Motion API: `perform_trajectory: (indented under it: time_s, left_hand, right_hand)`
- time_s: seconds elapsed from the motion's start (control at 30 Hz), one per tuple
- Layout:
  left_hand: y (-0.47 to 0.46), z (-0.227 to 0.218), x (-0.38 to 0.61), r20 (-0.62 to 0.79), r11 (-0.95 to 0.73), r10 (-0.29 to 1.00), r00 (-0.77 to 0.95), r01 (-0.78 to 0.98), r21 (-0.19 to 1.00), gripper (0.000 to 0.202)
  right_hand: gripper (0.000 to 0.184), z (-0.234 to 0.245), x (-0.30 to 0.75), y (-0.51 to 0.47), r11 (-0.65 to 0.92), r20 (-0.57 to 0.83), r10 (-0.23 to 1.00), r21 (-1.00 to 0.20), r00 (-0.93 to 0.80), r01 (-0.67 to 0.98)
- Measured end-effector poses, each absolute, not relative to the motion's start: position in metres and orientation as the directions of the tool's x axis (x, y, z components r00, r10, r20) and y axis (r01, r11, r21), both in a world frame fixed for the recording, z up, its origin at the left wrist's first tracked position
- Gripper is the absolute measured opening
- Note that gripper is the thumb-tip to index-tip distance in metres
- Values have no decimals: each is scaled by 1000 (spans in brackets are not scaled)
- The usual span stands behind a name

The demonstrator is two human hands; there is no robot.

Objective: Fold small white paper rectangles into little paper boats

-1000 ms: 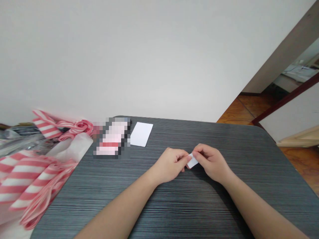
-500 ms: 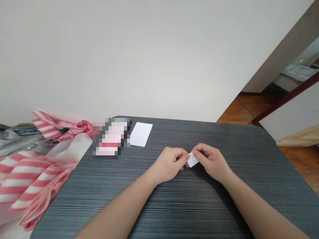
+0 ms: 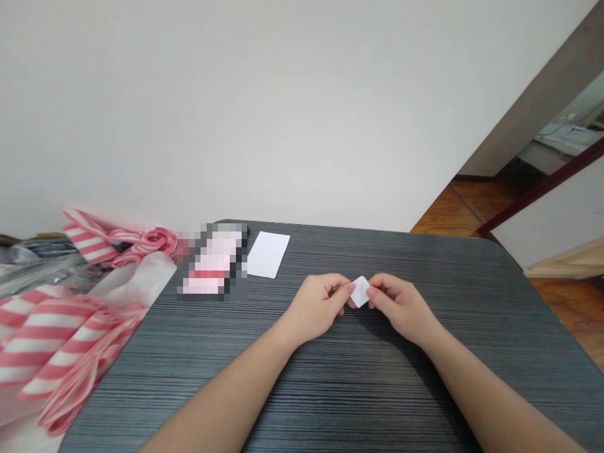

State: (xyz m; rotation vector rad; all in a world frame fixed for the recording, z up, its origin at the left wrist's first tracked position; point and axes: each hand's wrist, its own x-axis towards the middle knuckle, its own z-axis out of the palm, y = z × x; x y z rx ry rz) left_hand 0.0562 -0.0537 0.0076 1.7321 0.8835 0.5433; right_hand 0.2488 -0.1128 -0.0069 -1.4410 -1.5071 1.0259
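Both hands meet over the middle of a dark grey striped table (image 3: 358,390). My left hand (image 3: 318,305) and my right hand (image 3: 399,302) each pinch one side of a small white square piece (image 3: 360,291), held like a diamond just above the tabletop. The fingers of both hands are curled and closed on it. A larger white card (image 3: 268,254) lies flat further back, to the left of my hands.
Pink-and-white striped plastic bags (image 3: 56,340) pile up along the table's left edge. A blurred-out pink and white item (image 3: 212,261) lies beside the white card. A white wall stands behind the table, and an orange floor (image 3: 573,305) shows at the right.
The small white piece has been turned and raised slightly between my fingertips, now showing its flat face as a diamond. Both hands stay in nearly the same place.
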Motion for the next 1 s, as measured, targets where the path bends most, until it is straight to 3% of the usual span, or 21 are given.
perform_trajectory:
  time_s: [0.23,0.5,1.0]
  left_hand:
    - [-53,3,56,-68,-127,786,614,268,955,31]
    - [-53,1,55,-57,-111,787,614,232,966,34]
    - [-53,7,58,-71,-61,786,615,192,980,30]
  right_hand:
    - [24,-10,249,-113,-34,-67,996,-903,-62,428]
    - [16,-7,245,-113,-139,-166,981,-959,-95,245]
    - [17,-7,247,-112,-54,-100,986,-947,-130,318]
